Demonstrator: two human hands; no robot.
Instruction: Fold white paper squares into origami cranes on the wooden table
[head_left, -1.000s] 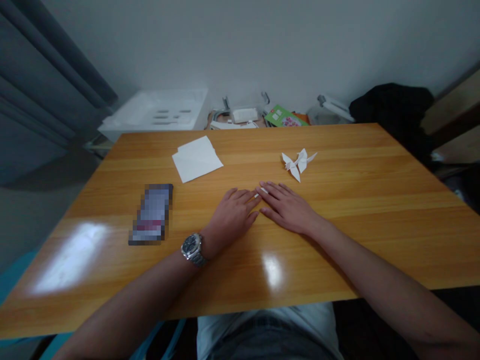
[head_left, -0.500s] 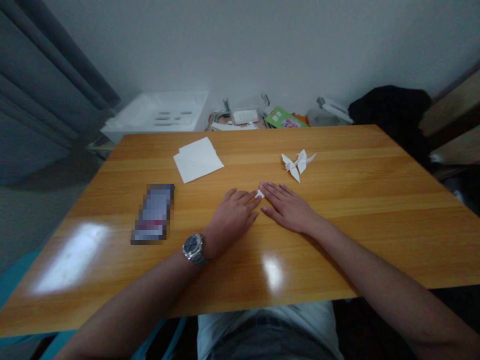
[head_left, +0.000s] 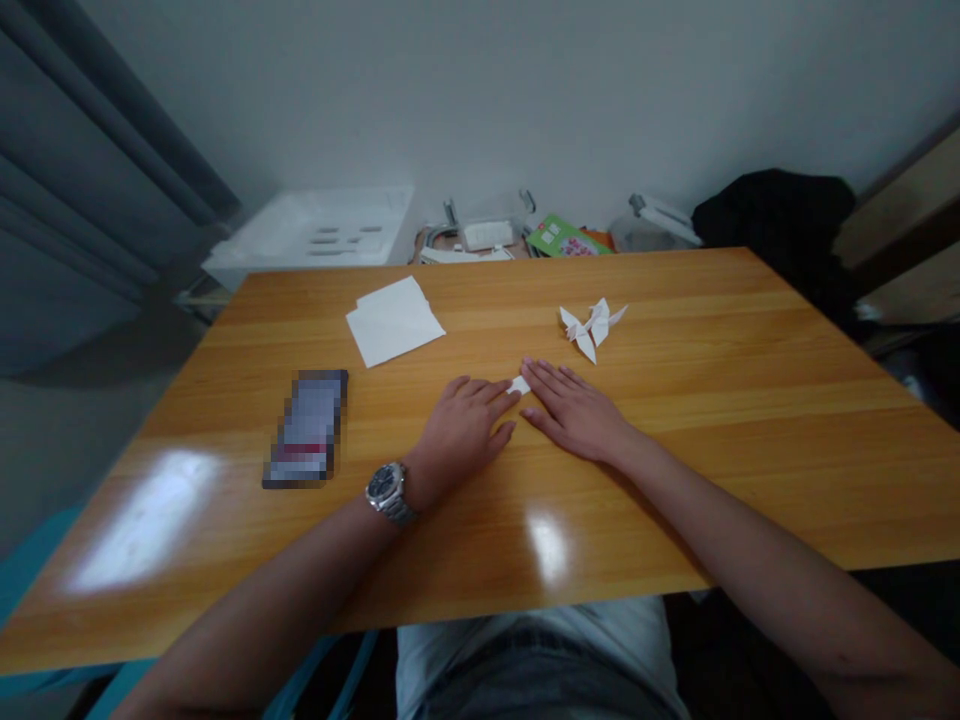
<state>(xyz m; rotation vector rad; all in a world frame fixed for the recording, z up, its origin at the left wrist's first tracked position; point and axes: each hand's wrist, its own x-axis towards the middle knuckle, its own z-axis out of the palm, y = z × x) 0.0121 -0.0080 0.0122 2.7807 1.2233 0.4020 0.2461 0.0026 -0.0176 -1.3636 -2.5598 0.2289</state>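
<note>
Both my hands lie flat, palms down, side by side near the middle of the wooden table [head_left: 750,420]. My left hand [head_left: 459,430], a metal watch [head_left: 387,490] on its wrist, has its fingers stretched out. My right hand [head_left: 574,410] is spread flat too. A small white piece of paper [head_left: 517,385] peeks out between the fingertips of both hands, mostly hidden under them. A folded white paper crane [head_left: 590,325] rests just beyond my right hand. A few loose white paper sheets [head_left: 394,322] lie farther left.
A phone [head_left: 306,428] lies face up left of my left hand. Behind the table's far edge stand a white tray-like box [head_left: 315,235], a green booklet [head_left: 566,238] and other clutter. A dark garment [head_left: 772,225] sits at the back right, a curtain [head_left: 82,200] at the left.
The white scrap between my fingertips shows a little more than before. My hands have barely shifted; the view has moved slightly.
</note>
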